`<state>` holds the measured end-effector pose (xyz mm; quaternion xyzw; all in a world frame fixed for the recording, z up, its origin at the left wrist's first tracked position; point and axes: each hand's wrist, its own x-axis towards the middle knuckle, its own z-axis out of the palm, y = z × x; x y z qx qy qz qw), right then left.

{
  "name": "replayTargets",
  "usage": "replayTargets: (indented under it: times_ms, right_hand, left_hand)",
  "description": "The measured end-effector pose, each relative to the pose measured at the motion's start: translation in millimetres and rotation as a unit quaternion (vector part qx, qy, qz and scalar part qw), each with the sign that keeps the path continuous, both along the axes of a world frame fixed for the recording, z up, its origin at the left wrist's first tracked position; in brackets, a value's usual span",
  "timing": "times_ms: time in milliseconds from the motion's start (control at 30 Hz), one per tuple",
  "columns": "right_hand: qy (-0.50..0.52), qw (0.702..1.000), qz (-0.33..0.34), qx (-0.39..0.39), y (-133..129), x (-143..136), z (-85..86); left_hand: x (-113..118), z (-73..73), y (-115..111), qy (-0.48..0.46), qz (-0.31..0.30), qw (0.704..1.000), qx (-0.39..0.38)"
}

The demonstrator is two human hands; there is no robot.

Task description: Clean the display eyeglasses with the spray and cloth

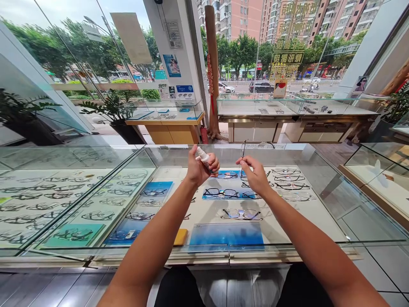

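My left hand (200,165) is wrapped round a small white spray bottle (203,156), its nozzle end tipped up and the thumb beside the top. To the right, my right hand (254,171) pinches a thin-framed pair of eyeglasses (243,149), held up nearly edge-on to me. Both hands are above a glass display case (287,232). Beneath them, several pairs of glasses lie in rows, among them dark-rimmed eyeglasses (221,193) on a blue card and thin-rimmed eyeglasses (242,214) closer to me. My fingers partly cover the bottle's body and the held frame.
A blue gradient panel (226,235) and a yellow-orange block (180,237) lie near the case's front edge. More glasses fill the left-hand case (47,196). Beyond stand a wooden-fronted showcase (169,130), a tree-trunk post (211,72) and a potted plant (119,111).
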<state>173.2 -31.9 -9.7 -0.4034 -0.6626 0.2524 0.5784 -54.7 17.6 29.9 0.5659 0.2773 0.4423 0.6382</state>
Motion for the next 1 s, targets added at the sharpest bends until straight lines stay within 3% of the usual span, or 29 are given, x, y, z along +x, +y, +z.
replayTargets:
  times_ms: [167,267,467,700,833,1000]
  right_hand:
    - [0.05,0.989,0.121,-0.074,0,-1,2.9]
    - [0.056,0.976,0.185,-0.101,-1,-3,3.8]
    - [0.05,0.965,0.232,-0.112,-6,-7,7.5]
    - [0.095,0.966,0.205,-0.127,-1,-3,4.7]
    - [0.156,0.964,0.165,-0.136,6,0,1.3]
    - [0.168,0.962,0.171,-0.135,7,0,1.5]
  left_hand:
    - [15,-17.3,3,0.071,0.097,0.987,0.108]
    - [20,-25.4,4,0.113,0.1,0.978,0.143]
    - [22,-27.6,2,0.137,0.086,0.974,0.161]
    - [20,-24.1,0,0.158,0.068,0.971,0.168]
    - [23,-28.8,-2,0.222,0.044,0.952,0.208]
    - [26,-34.4,-5,0.245,0.016,0.945,0.216]
